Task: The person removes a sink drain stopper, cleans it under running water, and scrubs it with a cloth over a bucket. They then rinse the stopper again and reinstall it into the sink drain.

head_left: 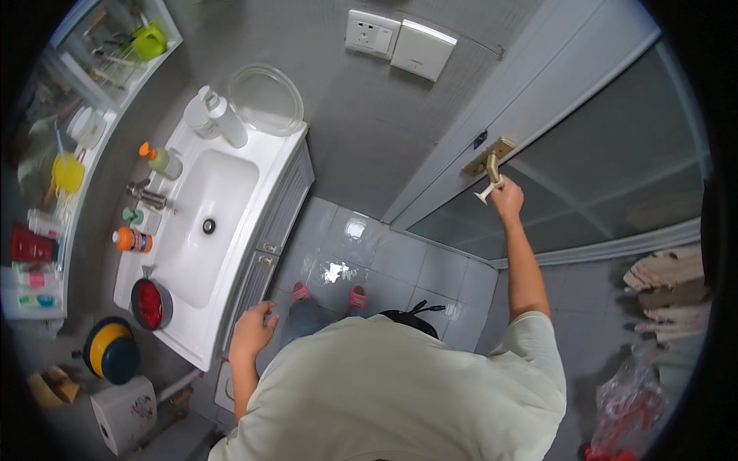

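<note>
My right hand (pixel 507 198) is stretched out and closed around the pale lever of a brass-coloured door handle (pixel 487 163) on a frosted-glass sliding door (pixel 600 177). My left hand (pixel 254 329) hangs with its fingers loosely apart and holds nothing. It is just off the front corner of the white washbasin counter (pixel 201 349), above the grey cabinet (pixel 265 261). I wear a pale green shirt, and my feet in red slippers (pixel 329 293) stand on the grey floor tiles.
The basin (pixel 201 223) has a metal tap (pixel 146 196), with pump bottles (pixel 163 160), a clear glass bowl (pixel 266 98) and a red round container (pixel 151 304) around it. Wall sockets (pixel 400 42) sit above. Shelves are on the left; folded towels (pixel 667 286) and a plastic bag (pixel 632 399) are on the right.
</note>
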`<action>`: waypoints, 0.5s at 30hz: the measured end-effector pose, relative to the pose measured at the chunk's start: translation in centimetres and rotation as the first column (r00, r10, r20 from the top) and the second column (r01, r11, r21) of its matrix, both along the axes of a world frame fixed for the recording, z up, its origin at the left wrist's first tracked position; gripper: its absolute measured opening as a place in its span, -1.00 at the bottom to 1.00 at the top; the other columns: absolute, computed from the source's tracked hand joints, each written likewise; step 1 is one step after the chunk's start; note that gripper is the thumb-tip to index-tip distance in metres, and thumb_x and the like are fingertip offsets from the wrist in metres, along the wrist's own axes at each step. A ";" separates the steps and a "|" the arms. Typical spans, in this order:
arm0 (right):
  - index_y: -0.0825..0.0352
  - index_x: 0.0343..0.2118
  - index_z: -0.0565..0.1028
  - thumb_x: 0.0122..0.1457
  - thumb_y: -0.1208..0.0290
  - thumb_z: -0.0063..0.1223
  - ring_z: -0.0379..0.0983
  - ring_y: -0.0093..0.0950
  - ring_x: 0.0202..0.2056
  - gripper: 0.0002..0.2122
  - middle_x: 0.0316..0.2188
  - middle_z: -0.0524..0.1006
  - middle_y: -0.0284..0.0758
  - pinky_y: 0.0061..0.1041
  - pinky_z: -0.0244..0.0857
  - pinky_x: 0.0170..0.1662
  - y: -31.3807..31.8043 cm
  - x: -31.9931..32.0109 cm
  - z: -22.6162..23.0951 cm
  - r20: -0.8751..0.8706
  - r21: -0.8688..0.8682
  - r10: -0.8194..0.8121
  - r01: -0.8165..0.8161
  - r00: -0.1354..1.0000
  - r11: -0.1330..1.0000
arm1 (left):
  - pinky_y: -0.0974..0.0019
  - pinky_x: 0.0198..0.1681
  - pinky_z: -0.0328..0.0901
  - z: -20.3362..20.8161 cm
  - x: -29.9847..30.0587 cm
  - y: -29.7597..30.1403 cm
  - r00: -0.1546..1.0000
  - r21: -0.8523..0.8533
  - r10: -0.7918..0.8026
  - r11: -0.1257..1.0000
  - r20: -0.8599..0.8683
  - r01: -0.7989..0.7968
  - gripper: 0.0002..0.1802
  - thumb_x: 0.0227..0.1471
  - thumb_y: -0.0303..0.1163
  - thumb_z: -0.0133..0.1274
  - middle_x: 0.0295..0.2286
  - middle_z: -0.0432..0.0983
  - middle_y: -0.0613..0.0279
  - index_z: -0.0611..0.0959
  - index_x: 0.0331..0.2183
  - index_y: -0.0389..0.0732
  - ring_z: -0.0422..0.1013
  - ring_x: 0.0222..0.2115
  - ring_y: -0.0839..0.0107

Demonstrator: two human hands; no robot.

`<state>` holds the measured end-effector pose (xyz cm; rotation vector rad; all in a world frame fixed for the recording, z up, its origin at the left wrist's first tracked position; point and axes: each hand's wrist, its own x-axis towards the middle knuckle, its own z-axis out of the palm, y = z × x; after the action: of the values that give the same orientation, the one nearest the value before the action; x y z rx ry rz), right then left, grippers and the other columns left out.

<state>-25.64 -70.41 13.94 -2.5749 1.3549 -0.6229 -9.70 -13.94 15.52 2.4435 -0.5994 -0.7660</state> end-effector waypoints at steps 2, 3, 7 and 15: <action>0.17 -0.37 0.55 -0.12 0.36 0.06 0.43 -0.13 -0.42 -0.81 -0.53 0.50 -0.12 -0.32 0.29 -0.36 -0.9 0.0 -3.6 0.329 0.237 -0.019 -0.063 0.944 0.969 | 0.17 -0.31 0.31 0.7 -0.5 -1.8 0.999 0.022 -0.027 0.999 0.019 0.027 -0.68 -0.14 -0.38 0.09 -0.38 0.50 -0.02 0.55 -0.25 -0.21 0.43 -0.34 0.06; 0.17 -0.36 0.55 -0.12 0.37 0.08 0.43 -0.13 -0.43 -0.80 -0.53 0.49 -0.11 -0.36 0.29 -0.37 -1.2 0.1 -4.8 0.461 0.312 -0.054 -0.106 0.886 0.944 | 0.16 -0.31 0.31 0.6 -0.6 -2.4 0.997 0.027 -0.048 0.999 0.053 0.046 -0.68 -0.14 -0.38 0.10 -0.38 0.50 -0.02 0.54 -0.24 -0.21 0.43 -0.33 0.05; 0.26 -0.43 0.53 -0.14 0.36 0.12 0.40 -0.13 -0.46 -0.83 -0.57 0.49 -0.15 -0.41 0.27 -0.40 1.0 -0.1 -4.1 0.445 0.339 -0.063 -0.103 0.893 0.935 | 0.14 -0.29 0.30 1.5 -0.5 -4.5 0.990 0.039 -0.136 0.990 0.029 0.135 -0.68 -0.13 -0.38 0.09 -0.37 0.50 -0.04 0.53 -0.24 -0.22 0.42 -0.32 0.04; 0.33 -0.70 0.30 -0.08 0.44 0.11 0.35 -0.23 -0.43 -0.78 -0.62 0.39 -0.25 -0.31 0.19 -0.22 9.1 -7.8 1.1 0.114 -0.410 0.214 -0.150 0.970 0.900 | 0.11 -0.24 0.29 0.7 3.1 -7.8 0.938 0.100 -0.346 0.933 -0.003 0.345 -0.64 -0.10 -0.36 0.07 -0.30 0.47 -0.08 0.50 -0.19 -0.21 0.39 -0.28 -0.03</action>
<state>-33.49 -61.34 15.02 -2.8391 1.0024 -1.1442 -6.58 -21.75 16.19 2.4657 -1.0402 -0.9343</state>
